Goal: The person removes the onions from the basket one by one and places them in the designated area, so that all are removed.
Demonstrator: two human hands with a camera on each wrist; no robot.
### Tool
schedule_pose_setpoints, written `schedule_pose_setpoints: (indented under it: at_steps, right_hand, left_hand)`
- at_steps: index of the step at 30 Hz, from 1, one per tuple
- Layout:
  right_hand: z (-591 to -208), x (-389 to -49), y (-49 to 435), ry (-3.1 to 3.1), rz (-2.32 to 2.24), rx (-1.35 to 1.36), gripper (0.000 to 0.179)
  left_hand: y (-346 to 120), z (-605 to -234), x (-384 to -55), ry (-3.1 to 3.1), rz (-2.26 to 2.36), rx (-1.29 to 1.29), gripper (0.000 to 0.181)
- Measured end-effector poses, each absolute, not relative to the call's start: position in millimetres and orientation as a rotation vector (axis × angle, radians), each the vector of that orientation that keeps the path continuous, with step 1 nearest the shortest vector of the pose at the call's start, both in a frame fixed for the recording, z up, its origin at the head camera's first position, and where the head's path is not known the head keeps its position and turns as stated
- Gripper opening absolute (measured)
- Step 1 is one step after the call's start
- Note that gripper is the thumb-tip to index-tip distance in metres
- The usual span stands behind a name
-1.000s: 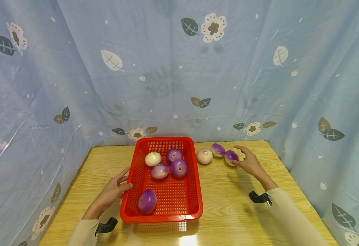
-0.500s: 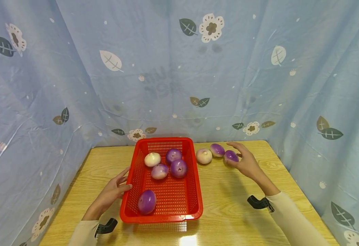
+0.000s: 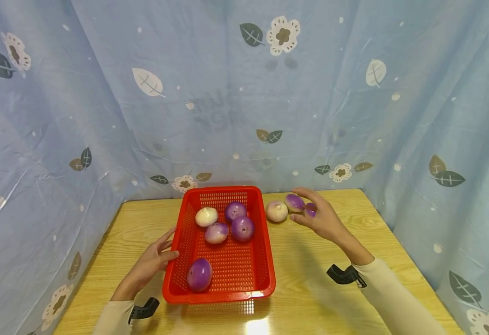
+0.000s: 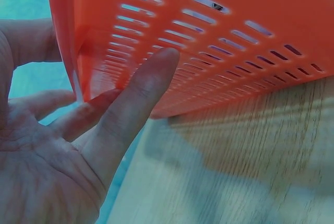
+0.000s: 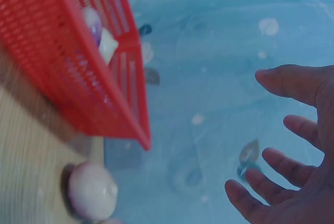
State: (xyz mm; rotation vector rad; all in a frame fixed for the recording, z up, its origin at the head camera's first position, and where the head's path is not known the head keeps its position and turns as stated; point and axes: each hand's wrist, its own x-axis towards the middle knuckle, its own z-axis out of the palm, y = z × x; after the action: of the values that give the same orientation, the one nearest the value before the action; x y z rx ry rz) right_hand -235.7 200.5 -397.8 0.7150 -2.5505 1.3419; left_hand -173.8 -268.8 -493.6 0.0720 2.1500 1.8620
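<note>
A red basket (image 3: 263, 260) of perforated plastic holds several onions, among them a purple onion (image 3: 200, 274) near its front left corner and a whitish onion (image 3: 207, 217) further back. My left hand (image 3: 150, 260) holds the basket's left side, thumb over the rim and fingers against the outer wall. Right of the basket lie a pale onion (image 3: 276, 211), a purple-and-white onion (image 3: 294, 203) and another purple onion (image 3: 310, 210), partly hidden behind my right hand (image 3: 326, 221). That hand hovers with its fingers spread, and nothing is in its grasp in the right wrist view.
The wooden table (image 3: 303, 288) ends at a blue patterned curtain (image 3: 211, 93) behind and along both sides. Each wrist wears a black mount, such as the right wrist mount (image 3: 342, 274).
My right hand has moved left, from the rightmost purple onion toward the purple-and-white onion in the middle. My left hand and the basket stay in place; the head view shifts slightly.
</note>
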Motion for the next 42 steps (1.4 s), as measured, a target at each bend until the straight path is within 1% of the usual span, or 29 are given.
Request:
schedule_pose_setpoints:
  at_steps: [14, 18, 21, 26, 31, 37, 42]
  right_hand:
    - [-381.3, -228.7, 153.0, -2.545, 1.575, 0.934, 0.061]
    - [-379.2, -227.8, 140.6, -2.605, 1.683, 0.947, 0.062]
    - [-379.8, -228.3, 132.2, -2.631, 1.734, 0.951, 0.062]
    - [-381.0, -230.3, 118.9, -2.647, 1.693, 1.021, 0.060]
    - [-384.1, -231.3, 103.8, -2.720, 1.812, 1.080, 0.057]
    - [-391.3, -231.2, 87.1, -2.826, 1.875, 1.059, 0.059]
    - [-400.9, -232.4, 75.0, -2.836, 1.949, 1.076, 0.056]
  left_hand:
    - [-268.5, -494.4, -174.0, 2.171, 1.852, 0.046, 0.079]
    - [-268.9, -495.2, -174.3, 2.182, 1.844, 0.038, 0.079]
    - [-268.8, -495.1, -174.4, 2.182, 1.846, 0.046, 0.078]
    - [-269.4, -494.2, -173.9, 2.173, 1.851, 0.070, 0.079]
    - [-269.3, -492.9, -174.7, 2.168, 1.848, 0.063, 0.079]
    - [-269.6, -493.5, -175.4, 2.155, 1.860, 0.078, 0.079]
    - [-270.2, -494.8, -176.1, 2.156, 1.858, 0.069, 0.079]
